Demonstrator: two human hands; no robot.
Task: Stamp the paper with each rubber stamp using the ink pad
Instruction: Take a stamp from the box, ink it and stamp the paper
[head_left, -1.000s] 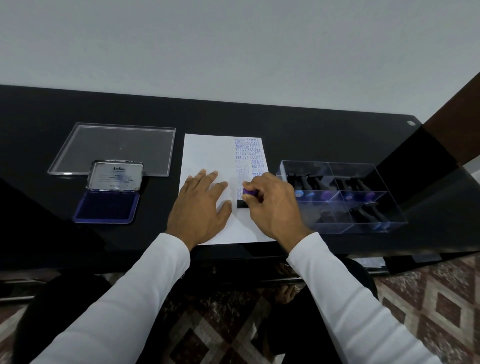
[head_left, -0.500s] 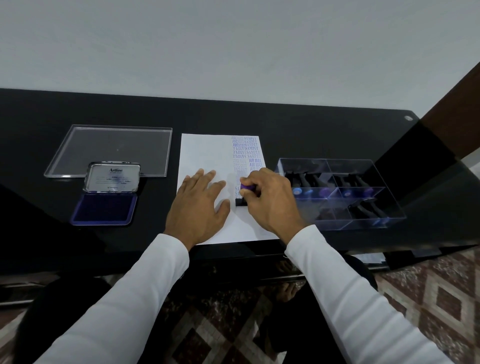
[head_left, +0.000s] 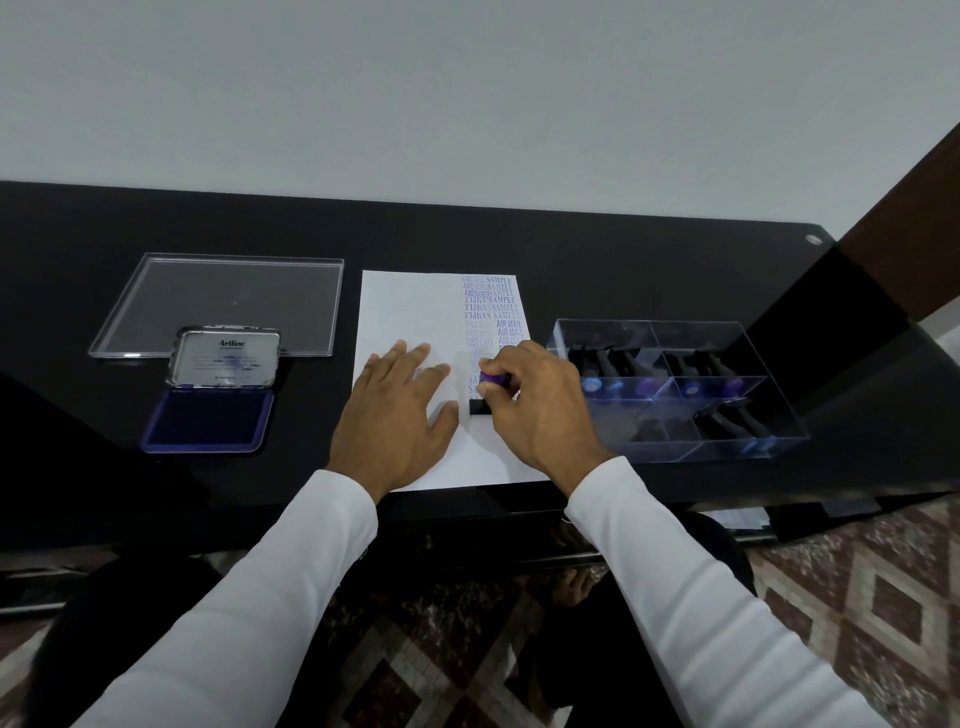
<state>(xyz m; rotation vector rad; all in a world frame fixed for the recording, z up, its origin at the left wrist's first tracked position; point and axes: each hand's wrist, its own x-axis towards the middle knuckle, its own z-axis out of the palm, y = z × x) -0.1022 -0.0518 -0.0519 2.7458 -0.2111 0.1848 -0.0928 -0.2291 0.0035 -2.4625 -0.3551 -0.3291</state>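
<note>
Right hand (head_left: 540, 410) gripping stamp (head_left: 488, 391), fingers curled round handle, pressing onto paper (head_left: 405, 306). Left hand (head_left: 397, 410) flat, fingers straight, pinning sheet. Advice: pressing straight down, lifting vertically, avoiding smear.

I seem to be at a desk in an office or a home study: I sit at a glossy black desk (head_left: 623, 249) pushed against a plain pale wall (head_left: 467, 93), with a cable hole (head_left: 814, 239) in its far right corner. On it lie desk things: an Artline ink pad (head_left: 208, 413), a stamped sheet of paper (head_left: 405, 306), a clear box of stamps (head_left: 675, 384) and its clear lid (head_left: 223, 301). Under the desk the floor tiles (head_left: 857, 597) carry a brown diamond pattern, which looks more like a home
</note>
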